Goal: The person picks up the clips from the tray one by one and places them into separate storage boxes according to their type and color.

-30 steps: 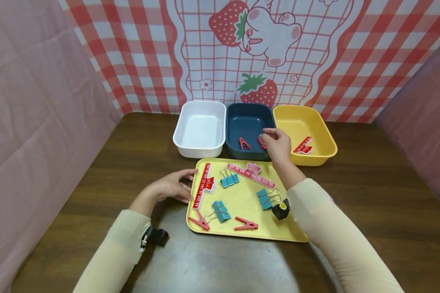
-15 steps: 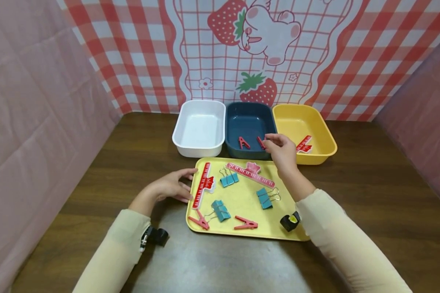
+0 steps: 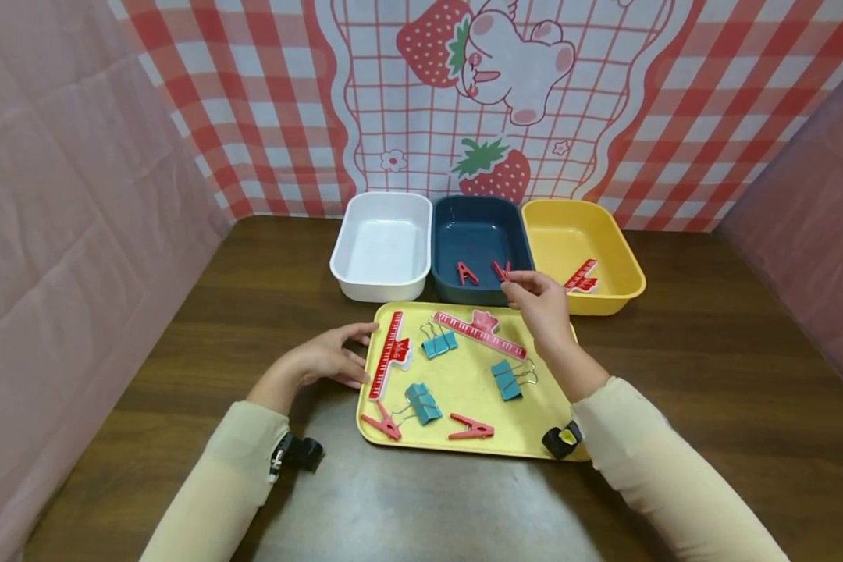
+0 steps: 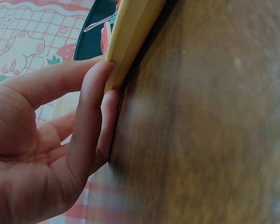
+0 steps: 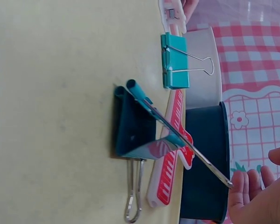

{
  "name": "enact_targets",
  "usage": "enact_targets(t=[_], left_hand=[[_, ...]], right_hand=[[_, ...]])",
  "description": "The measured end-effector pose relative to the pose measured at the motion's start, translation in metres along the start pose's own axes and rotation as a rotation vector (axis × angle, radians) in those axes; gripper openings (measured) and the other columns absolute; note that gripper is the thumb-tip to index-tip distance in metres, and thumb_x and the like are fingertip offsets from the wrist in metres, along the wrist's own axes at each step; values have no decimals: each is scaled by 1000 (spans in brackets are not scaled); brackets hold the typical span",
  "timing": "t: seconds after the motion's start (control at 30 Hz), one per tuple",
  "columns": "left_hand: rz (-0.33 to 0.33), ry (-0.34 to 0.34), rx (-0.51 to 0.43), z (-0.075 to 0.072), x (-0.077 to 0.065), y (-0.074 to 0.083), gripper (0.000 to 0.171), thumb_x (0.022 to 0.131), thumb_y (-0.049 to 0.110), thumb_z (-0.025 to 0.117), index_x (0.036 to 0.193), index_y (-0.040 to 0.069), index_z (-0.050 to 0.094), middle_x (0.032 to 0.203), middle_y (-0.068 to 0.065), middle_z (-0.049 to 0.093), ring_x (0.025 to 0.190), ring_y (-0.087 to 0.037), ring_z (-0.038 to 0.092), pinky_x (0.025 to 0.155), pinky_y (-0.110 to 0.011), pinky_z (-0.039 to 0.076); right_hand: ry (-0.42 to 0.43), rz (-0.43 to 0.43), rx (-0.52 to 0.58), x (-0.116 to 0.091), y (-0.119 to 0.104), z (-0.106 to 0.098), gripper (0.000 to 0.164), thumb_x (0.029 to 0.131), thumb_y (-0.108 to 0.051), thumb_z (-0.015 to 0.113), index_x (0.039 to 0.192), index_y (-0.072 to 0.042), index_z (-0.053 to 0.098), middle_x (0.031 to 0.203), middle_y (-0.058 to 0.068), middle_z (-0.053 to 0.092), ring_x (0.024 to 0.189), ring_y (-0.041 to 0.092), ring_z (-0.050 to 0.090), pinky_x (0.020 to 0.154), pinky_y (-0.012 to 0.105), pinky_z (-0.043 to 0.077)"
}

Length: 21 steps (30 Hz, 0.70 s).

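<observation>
My left hand [image 3: 330, 357] rests at the left edge of the yellow tray [image 3: 464, 390], its fingertips touching the rim [image 4: 113, 58]. My right hand [image 3: 544, 308] is above the tray's far right part, just in front of the dark blue bin [image 3: 474, 234]. Nothing shows between its thumb and fingers [image 5: 252, 186]. Inside that bin lie two small red clothespins, one at the left [image 3: 467, 274] and one by the fingertips [image 3: 499, 271]. The tray bears several teal binder clips [image 3: 422, 404], a red ruler clip [image 3: 389, 355], a pink ruler clip [image 3: 481, 334] and two clothespins [image 3: 472, 428].
A white bin [image 3: 382, 246] stands left of the blue one. To its right is a yellow bin [image 3: 576, 234] with a red ruler clip [image 3: 581, 277] in it. Wooden table [image 3: 253, 289] surrounds the tray. A checked cloth [image 3: 281, 101] hangs behind the bins.
The right hand has drawn back from the dark blue bin, toward the tray and slightly right. A clothespin there shows more fully now. The left hand has stayed put.
</observation>
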<state>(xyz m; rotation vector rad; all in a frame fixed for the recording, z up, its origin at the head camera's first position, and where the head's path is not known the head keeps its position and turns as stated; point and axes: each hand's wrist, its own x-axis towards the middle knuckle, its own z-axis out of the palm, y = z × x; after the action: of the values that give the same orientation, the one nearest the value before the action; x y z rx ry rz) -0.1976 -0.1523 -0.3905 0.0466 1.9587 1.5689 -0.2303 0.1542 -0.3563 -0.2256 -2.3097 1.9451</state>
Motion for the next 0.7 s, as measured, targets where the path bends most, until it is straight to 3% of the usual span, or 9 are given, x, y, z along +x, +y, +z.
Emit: enact_targets(t=[0.23,0.47,0.7], left_hand=[[-9,2,4,0,1,1,83,75,-18,65,144,9,30,131,-18,32,96,-27,58,73,-37,57],[-13,10,13,0,1,0,83,74,-18,66,144,10,31,130,-17,33,96,-26,58,72,-37,57],[-4,7,12,0,0,0,83,74,-18,66,144,10,30,130,-17,32,95,-27,57,72,-37,58]], right_hand=[[-4,14,2,-5,5,0,29,88,-8,62,112,8,61,78,-4,57,64,6,52,64,19,52],[-45,118,-74,-6,11,-1,31,90,-16,60,114,3,61,95,3,59,84,21,54,79,32,54],[-125,180,-138,-3,13,-3,33,92,-19,58,116,4,60,108,15,60,82,21,53,78,29,53]])
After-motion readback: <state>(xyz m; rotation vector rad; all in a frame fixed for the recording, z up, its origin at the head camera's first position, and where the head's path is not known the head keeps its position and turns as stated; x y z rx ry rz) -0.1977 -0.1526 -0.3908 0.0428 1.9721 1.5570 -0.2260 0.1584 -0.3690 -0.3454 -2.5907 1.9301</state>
